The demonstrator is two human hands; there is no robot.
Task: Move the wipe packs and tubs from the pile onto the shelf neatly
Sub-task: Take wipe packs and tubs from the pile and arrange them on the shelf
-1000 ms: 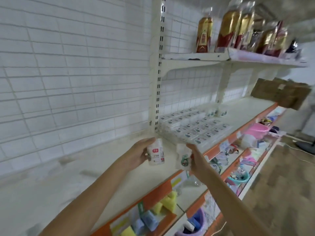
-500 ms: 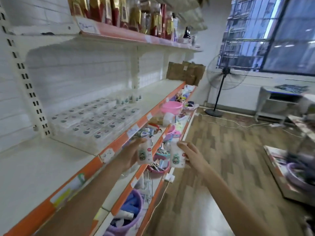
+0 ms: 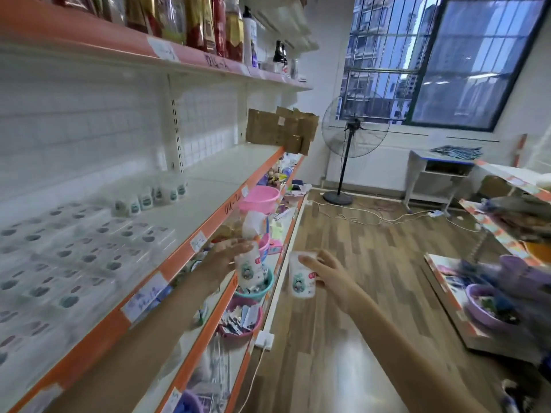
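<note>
Both hands carry a wipe tub each, left hand (image 3: 222,257) gripping one tub (image 3: 248,271), right hand (image 3: 326,274) the other (image 3: 301,278), just off the shelf (image 3: 190,216) edge, where flat packs (image 3: 80,248) and a tub row (image 3: 152,196) already sit, so stocking looks partly done.

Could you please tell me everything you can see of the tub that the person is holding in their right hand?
The small white plastic wipe tub is a round, slightly tapered container, blurred by motion. Its front carries a teal cartoon figure and a small red mark near the top. It is held roughly upright in the air over the wooden floor, beside the orange-edged shelf, not resting on anything. The right hand grips it from the right, fingers curled round its upper part. Its top is too blurred to describe.
</note>
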